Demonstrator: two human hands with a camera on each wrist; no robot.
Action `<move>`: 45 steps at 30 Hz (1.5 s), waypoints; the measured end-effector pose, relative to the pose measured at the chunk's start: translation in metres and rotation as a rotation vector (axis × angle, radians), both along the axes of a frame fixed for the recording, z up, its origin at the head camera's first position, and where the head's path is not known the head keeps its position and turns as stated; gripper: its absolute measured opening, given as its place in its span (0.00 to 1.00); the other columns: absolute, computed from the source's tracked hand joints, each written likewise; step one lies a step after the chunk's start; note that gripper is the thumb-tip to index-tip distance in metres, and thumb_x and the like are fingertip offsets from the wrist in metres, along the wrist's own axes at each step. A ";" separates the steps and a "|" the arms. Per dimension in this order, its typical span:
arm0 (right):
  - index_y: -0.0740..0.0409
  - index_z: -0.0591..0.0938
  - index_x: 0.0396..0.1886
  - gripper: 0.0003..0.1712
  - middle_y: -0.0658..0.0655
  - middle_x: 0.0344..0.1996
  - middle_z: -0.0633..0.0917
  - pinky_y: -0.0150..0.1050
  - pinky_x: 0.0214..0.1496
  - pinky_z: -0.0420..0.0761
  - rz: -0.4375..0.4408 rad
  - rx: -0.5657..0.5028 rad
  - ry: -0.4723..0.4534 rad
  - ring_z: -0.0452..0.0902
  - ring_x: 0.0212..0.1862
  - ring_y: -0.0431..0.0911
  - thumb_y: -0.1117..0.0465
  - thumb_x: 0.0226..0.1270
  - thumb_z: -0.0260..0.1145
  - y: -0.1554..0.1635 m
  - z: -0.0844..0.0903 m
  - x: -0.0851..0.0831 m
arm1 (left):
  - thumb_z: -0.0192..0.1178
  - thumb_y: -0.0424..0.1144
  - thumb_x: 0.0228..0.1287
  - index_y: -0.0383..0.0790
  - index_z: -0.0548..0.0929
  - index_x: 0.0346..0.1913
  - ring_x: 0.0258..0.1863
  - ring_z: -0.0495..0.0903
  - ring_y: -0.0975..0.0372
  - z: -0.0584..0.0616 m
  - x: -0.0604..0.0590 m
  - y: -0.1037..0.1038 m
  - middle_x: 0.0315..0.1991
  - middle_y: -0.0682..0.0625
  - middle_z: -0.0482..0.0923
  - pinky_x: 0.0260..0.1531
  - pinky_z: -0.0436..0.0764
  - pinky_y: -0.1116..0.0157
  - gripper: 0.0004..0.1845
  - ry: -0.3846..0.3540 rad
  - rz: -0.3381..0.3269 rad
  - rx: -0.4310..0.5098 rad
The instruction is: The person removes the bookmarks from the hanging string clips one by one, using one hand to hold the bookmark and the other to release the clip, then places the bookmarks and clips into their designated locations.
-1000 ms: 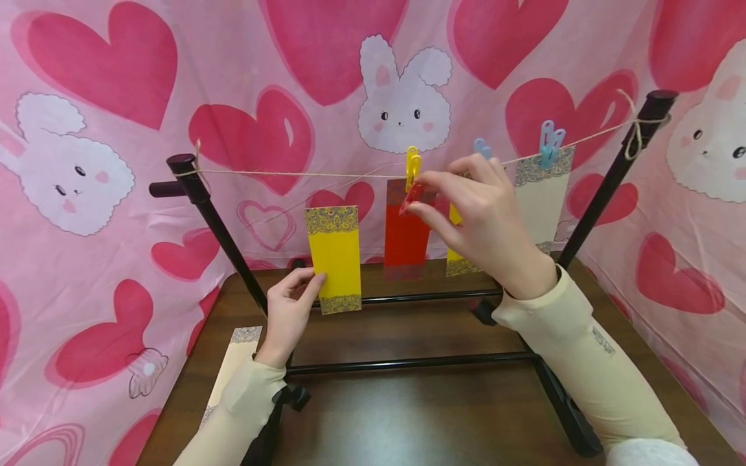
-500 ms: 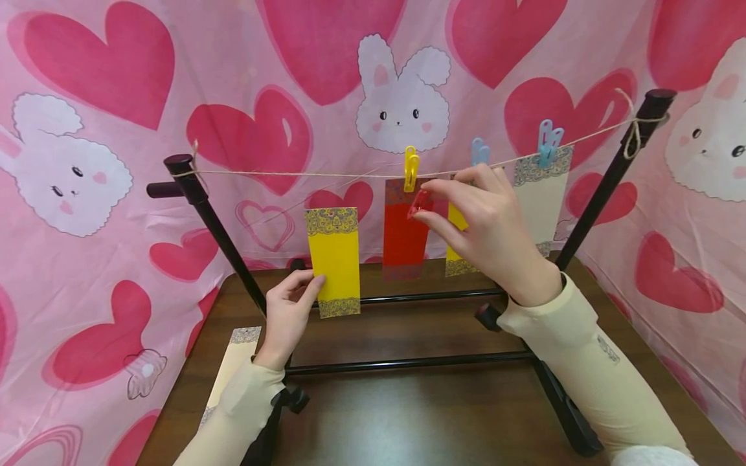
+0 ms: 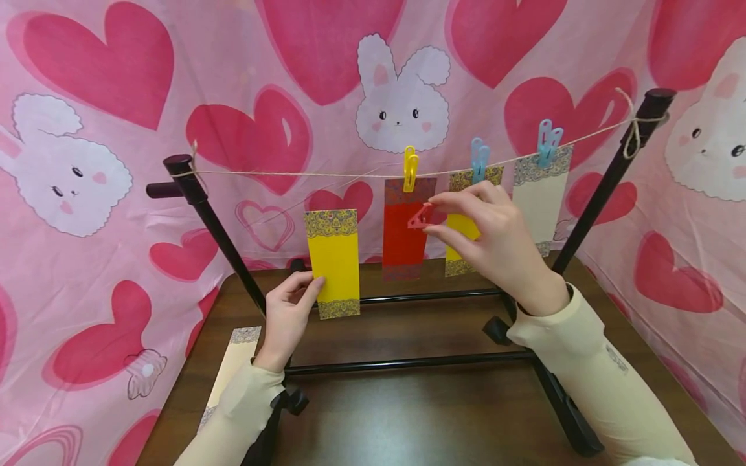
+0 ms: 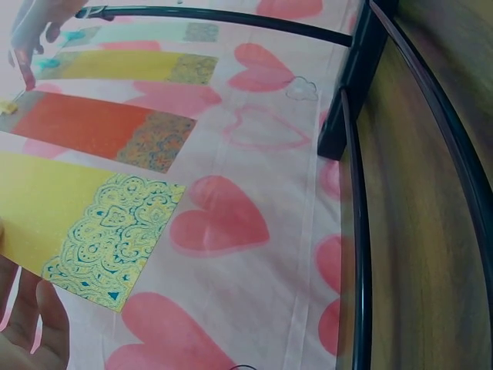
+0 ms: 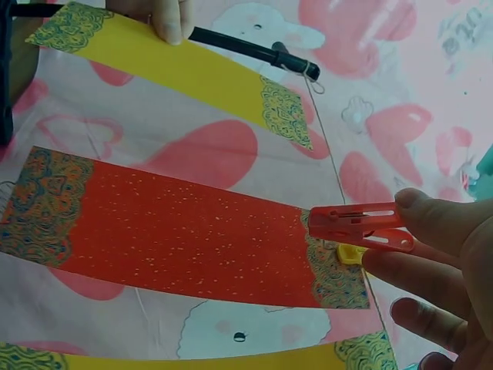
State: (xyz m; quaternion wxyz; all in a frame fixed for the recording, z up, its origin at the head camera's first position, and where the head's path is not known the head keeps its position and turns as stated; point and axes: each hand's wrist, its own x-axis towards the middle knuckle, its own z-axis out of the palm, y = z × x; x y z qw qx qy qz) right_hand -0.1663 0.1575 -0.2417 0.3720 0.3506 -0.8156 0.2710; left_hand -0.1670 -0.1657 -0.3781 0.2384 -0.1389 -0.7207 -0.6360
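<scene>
My left hand [image 3: 289, 317] pinches the left edge of a yellow card [image 3: 333, 262] with patterned bands at both ends, held upright below the string and apart from it. Between the thumb and fingertips of my right hand [image 3: 495, 236] is a red clothespin [image 5: 358, 223], in front of the hanging red card [image 3: 402, 236]. A yellow clothespin [image 3: 410, 169] fixes that red card to the string [image 3: 291, 173]. Farther right hang another yellow card [image 3: 463, 230], partly behind my right hand, and a cream card [image 3: 542, 200], each under light blue clothespins [image 3: 480, 158].
A black rack [image 3: 224, 243] carries the string between its two posts, with crossbars [image 3: 408, 364] low down. Another cream card [image 3: 233, 362] lies on the brown table [image 3: 408, 414] by my left forearm. Behind hangs a pink cloth [image 3: 326, 39] with hearts and rabbits.
My right hand has moved slightly right and down with the red clothespin, which has turned in the fingers. The left hand's yellow card has sunk very slightly.
</scene>
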 end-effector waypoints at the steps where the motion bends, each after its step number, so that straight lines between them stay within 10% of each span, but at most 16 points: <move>1: 0.64 0.86 0.54 0.26 0.62 0.43 0.85 0.42 0.46 0.73 0.004 -0.006 -0.007 0.74 0.47 0.54 0.63 0.55 0.82 0.001 -0.001 0.000 | 0.67 0.28 0.69 0.29 0.89 0.45 0.36 0.86 0.64 0.000 0.000 0.000 0.39 0.52 0.88 0.45 0.85 0.71 0.06 -0.001 0.001 0.000; 45: 0.58 0.86 0.56 0.30 0.57 0.47 0.85 0.17 0.46 0.71 -0.056 -0.081 -0.179 0.72 0.47 0.42 0.70 0.50 0.83 0.040 -0.043 0.011 | 0.68 0.34 0.71 0.33 0.89 0.47 0.39 0.86 0.63 -0.016 0.013 -0.010 0.41 0.56 0.88 0.48 0.85 0.71 0.08 -0.109 0.020 -0.041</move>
